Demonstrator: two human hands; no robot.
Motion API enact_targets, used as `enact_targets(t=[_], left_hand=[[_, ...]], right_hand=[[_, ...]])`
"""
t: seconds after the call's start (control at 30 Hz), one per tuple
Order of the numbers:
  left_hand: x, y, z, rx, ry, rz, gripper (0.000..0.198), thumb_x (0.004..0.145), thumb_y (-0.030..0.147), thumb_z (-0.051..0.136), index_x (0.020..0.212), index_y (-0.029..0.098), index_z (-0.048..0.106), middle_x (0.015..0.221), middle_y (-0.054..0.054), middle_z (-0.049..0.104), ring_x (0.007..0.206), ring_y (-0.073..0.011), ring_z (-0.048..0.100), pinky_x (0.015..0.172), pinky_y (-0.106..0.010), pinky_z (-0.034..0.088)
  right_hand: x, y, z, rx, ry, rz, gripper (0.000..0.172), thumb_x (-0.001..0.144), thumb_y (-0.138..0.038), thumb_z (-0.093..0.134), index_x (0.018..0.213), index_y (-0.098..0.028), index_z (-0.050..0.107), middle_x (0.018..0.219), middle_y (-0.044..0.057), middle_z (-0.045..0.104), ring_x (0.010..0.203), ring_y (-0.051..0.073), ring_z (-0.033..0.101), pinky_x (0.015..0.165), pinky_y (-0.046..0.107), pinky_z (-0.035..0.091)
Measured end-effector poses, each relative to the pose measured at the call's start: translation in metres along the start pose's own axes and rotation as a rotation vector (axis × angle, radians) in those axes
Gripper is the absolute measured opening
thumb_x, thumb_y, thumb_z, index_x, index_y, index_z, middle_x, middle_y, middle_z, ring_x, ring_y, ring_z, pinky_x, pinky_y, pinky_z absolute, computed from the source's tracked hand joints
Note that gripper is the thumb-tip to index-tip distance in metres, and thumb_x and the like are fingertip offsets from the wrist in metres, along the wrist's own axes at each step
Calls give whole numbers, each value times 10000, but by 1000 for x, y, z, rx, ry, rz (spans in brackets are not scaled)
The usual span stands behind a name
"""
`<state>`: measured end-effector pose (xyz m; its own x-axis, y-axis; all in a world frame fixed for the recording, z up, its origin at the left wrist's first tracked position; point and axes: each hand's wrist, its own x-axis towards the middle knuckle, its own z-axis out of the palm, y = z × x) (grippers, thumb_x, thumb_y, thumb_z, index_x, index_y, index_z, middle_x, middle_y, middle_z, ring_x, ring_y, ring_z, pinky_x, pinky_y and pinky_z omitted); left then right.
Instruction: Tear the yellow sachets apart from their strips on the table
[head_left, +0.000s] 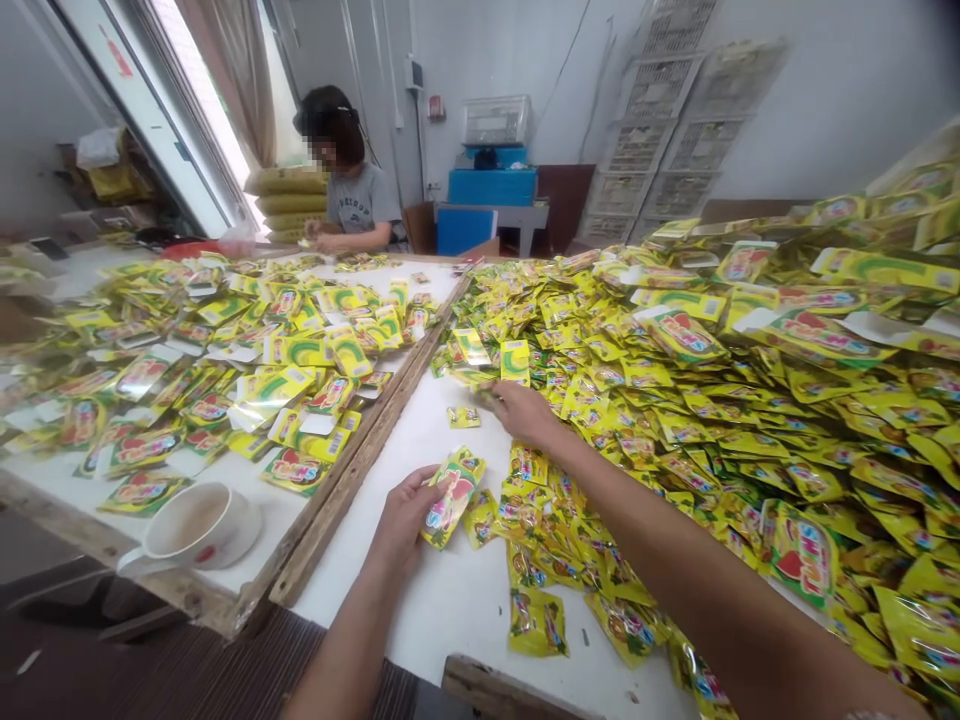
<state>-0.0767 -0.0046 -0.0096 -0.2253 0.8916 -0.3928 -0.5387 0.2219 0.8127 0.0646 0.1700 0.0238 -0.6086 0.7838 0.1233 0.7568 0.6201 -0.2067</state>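
My left hand [405,515] is closed around the lower left side of a flat candy box [454,498], printed yellow and green with red fruit, above the white tabletop. My right hand [519,412] reaches forward to the near edge of the heap, fingers pinched at a thin, blurred yellow box [474,380] seen almost edge-on. Just below those fingertips lies a single small candy packet [463,417]. Shiny yellow packets [540,620] are scattered beneath my right forearm. Beside the held box, another packet [481,517] rests on the table.
A large heap of yellow packets [675,400] rises on the right, with flat boxes [825,335] on top. Across a wooden edge [367,440], more boxes [300,470] cover the left table, near a white cup [199,525] of brownish drink. A person [360,195] sits at the far end.
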Motion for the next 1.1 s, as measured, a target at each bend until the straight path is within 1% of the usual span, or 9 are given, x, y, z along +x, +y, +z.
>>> enact_targets(t=[0.1,0.2,0.27,0.4,0.57,0.7,0.8,0.97,1.1], left_hand=[[-1,1,1,21,-4,-12,454,563,292,810,951,134,634,709,-43,728,577,-140,653,571,-218,495],[-4,1,2,46,-14,-14,504,530,295,825,964,126,634,711,-48,729,580,-152,657,567,-227,493],[-6,0,5,65,-41,-23,534,515,301,833,975,122,631,725,-54,732,610,-168,669,589,-242,505],[-13,1,14,123,-124,-48,564,522,318,836,1001,106,627,740,-65,734,636,-171,677,615,-246,520],[-23,3,24,171,-157,-21,567,543,325,833,1022,103,627,756,-68,736,628,-158,674,602,-238,525],[-29,2,26,195,-126,-2,527,512,303,849,959,112,646,777,-62,739,617,-151,671,594,-236,526],[-33,-2,29,195,-120,12,508,501,301,854,930,117,655,784,-55,739,618,-143,667,603,-231,526],[-37,-8,41,234,-224,23,437,546,292,834,915,120,674,779,-50,737,627,-133,663,608,-214,517],[-37,-9,48,179,-225,11,443,552,299,829,924,115,675,727,-54,728,624,-143,663,600,-220,516]], right_hand=[[-22,8,-8,361,72,178,256,897,-321,387,966,-180,589,722,20,600,633,155,526,578,259,372],[-52,15,-12,740,70,311,249,813,-375,510,939,-177,594,569,-45,463,535,128,448,540,256,372],[-72,15,-12,985,92,401,335,722,-397,606,975,-177,585,566,-64,425,532,117,446,535,257,392],[-103,-3,-13,1324,186,463,456,556,-391,731,931,-186,572,679,-42,500,621,119,517,585,273,457],[-122,-20,-13,1295,129,414,348,535,-365,749,775,-178,582,668,-30,527,616,116,509,584,271,447],[-130,-14,-17,1240,55,303,281,563,-335,741,729,-175,580,644,-31,538,617,115,507,602,263,415],[-136,-8,-23,1239,-4,305,274,553,-331,743,683,-177,557,610,-48,511,572,99,480,567,244,386],[-147,-14,-25,1112,-47,219,131,628,-276,681,670,-176,608,575,-50,527,548,95,477,549,229,368],[-155,-26,-25,1002,47,212,128,724,-281,601,750,-186,683,679,4,664,650,152,591,623,264,431]])
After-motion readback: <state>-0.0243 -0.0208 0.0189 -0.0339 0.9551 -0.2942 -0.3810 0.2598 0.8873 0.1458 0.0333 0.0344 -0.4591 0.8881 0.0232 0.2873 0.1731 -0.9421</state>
